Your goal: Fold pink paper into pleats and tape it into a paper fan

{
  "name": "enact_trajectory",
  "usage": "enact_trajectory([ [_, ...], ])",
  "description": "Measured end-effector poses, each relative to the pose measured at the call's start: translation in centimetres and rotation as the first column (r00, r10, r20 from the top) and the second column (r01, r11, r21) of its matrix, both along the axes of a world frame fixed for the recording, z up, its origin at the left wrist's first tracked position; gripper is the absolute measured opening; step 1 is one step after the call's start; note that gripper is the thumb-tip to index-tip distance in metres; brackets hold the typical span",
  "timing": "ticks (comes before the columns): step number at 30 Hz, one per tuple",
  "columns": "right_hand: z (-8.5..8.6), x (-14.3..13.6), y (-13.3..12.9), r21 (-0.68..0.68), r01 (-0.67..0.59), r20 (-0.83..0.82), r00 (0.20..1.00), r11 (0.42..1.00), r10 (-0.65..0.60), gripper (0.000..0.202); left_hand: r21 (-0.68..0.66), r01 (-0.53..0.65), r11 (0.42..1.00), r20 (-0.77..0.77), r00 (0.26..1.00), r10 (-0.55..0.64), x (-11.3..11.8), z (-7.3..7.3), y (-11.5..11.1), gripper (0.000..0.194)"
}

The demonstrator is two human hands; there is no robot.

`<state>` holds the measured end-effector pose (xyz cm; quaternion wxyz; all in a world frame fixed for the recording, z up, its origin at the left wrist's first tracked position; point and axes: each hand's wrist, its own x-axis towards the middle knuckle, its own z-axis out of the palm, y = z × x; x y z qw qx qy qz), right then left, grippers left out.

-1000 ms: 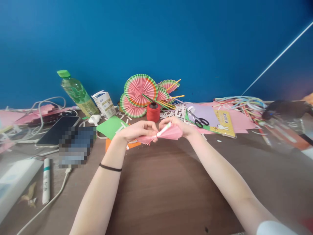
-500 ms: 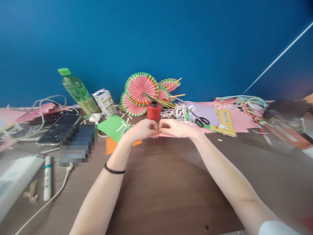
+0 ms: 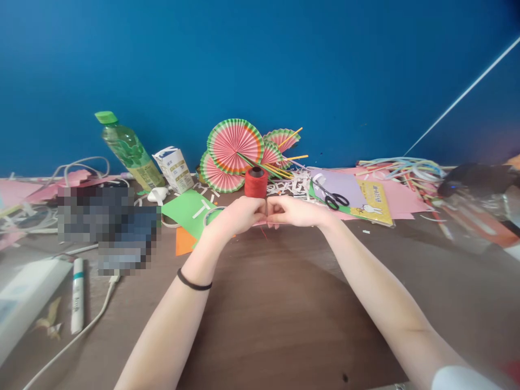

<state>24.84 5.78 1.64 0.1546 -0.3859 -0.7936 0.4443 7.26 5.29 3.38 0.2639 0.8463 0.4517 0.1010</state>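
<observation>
My left hand and my right hand meet over the table, fingertips pinched together and touching or nearly so. A fine red thread hangs just below the fingertips. A strip of pink paper shows at the fingers, but most of what they hold is hidden. Directly behind the hands stands a spool of red thread. Pleated paper fans in pink and green lean against the wall behind the spool. To the right of my right hand, black-handled scissors lie on paper.
On the left are a green bottle, a small carton, green paper, a marker and a cable. White paper scraps lie behind my hands. A yellow packet and thin coloured strips are to the right.
Both hands have shifted slightly right and stay together. My left hand has turned a little, its fingertips now lower. The hanging thread end has moved right.
</observation>
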Motion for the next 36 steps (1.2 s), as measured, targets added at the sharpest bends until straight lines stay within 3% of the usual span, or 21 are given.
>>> enact_trajectory([
  [12, 0.2, 0.5, 0.1, -0.024, -0.063, 0.045, 0.997, 0.998, 0.064, 0.007, 0.035, 0.014, 0.999, -0.107, 0.994, -0.01, 0.1, 0.1, -0.3, 0.011],
  [20, 0.8, 1.3, -0.1, -0.107, -0.096, 0.123, 0.986, 0.99, 0.109, 0.012, -0.127, -0.039, 0.991, -0.189, 0.982, 0.014, -0.5, 0.6, -0.4, 0.007],
  [29, 1.1, 1.4, -0.1, -0.127, -0.101, 0.15, 0.981, 0.987, 0.12, 0.012, -0.161, -0.062, 0.985, -0.263, 0.965, 0.018, -0.8, 0.9, -0.4, 0.012],
  [32, 1.1, 1.2, -0.2, -0.095, -0.078, 0.141, 0.986, 0.992, 0.091, 0.012, -0.118, -0.093, 0.989, -0.219, 0.973, 0.066, -0.5, 1.0, -0.6, 0.012],
  [36, 0.8, 1.0, -0.1, -0.005, 0.036, 0.144, 0.989, 0.999, -0.035, 0.012, 0.083, -0.093, 0.992, -0.087, 0.991, 0.1, 0.2, 0.7, -0.8, 0.01],
])
